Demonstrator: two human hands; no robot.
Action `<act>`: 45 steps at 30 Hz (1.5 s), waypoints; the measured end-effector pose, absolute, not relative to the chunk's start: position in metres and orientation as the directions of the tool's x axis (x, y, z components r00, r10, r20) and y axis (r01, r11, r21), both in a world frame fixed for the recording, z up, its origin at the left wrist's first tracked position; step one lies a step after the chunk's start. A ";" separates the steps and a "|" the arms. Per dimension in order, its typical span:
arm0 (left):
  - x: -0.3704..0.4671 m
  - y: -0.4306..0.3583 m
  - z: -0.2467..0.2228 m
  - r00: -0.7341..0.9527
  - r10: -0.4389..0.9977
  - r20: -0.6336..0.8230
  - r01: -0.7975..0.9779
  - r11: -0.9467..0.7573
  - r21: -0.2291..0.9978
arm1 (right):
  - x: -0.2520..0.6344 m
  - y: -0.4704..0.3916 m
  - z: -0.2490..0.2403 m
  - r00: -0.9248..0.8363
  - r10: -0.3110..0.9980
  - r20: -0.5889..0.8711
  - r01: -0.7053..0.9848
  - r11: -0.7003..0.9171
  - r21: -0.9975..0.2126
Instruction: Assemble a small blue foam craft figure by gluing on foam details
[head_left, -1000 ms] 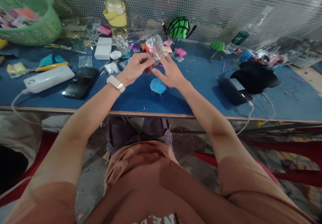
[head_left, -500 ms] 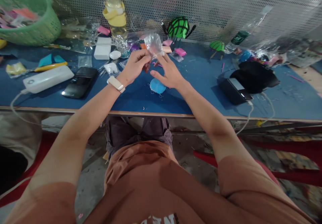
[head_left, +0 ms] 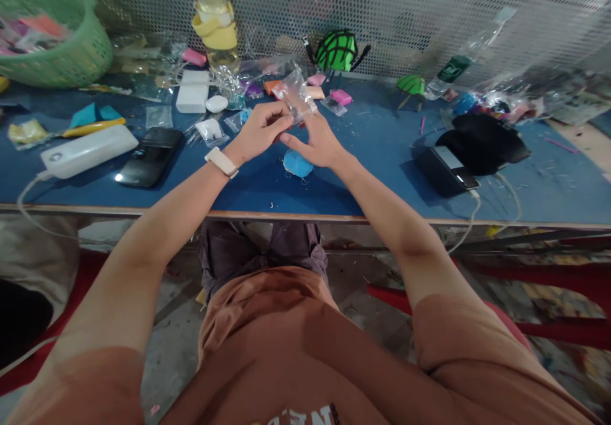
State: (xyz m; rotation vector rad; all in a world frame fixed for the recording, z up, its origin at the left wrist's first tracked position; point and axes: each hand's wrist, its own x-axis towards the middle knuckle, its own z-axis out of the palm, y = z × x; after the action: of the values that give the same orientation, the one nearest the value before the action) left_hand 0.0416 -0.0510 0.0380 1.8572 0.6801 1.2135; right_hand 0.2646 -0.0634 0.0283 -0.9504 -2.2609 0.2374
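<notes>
A crinkled clear plastic bag stands up between my two hands over the table. My left hand is closed, thumb against bent fingers, at the bag's lower left edge. On the other side my right hand grips the bag's lower right, its thumb reaching toward my left fingertips. What the bag contains, if anything, I cannot make out. A flat blue clay piece with thin wire-like loops at its edge lies on the table just below my hands, partly covered by the right one.
Behind stand a yellow-topped bottle and a green-and-black clay turtle-like figure. A phone and white power bank lie left. A black device with a cable sits right. A green basket is far left.
My hands have come closer together, and the left fingers now meet near the right thumb. The plastic bag has tilted and shifted slightly to the right and down.
</notes>
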 end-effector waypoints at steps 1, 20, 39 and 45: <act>0.041 -0.051 0.037 0.380 0.787 0.486 -0.005 -0.524 0.852 | 0.264 -0.064 0.029 -0.512 0.693 0.507 0.574 0.715 -0.399; 0.037 -0.045 0.047 0.283 0.896 0.344 -0.147 -0.314 0.938 | 0.262 -0.063 0.030 -0.567 0.647 0.510 0.517 0.762 -0.391; 0.037 -0.049 0.044 0.325 0.899 0.294 -0.234 -0.224 0.946 | 0.260 -0.062 0.025 -0.531 0.672 0.516 0.501 0.740 -0.448; 0.035 -0.041 0.036 0.356 0.883 0.305 -0.191 -0.250 0.949 | 0.259 -0.066 0.030 -0.429 0.693 0.579 0.507 0.716 -0.480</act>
State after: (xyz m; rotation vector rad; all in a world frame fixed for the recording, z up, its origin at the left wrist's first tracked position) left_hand 0.0349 -0.0414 0.0363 1.4656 0.6646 1.1713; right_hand 0.2589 -0.0663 0.0296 -0.9081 -2.1217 0.2973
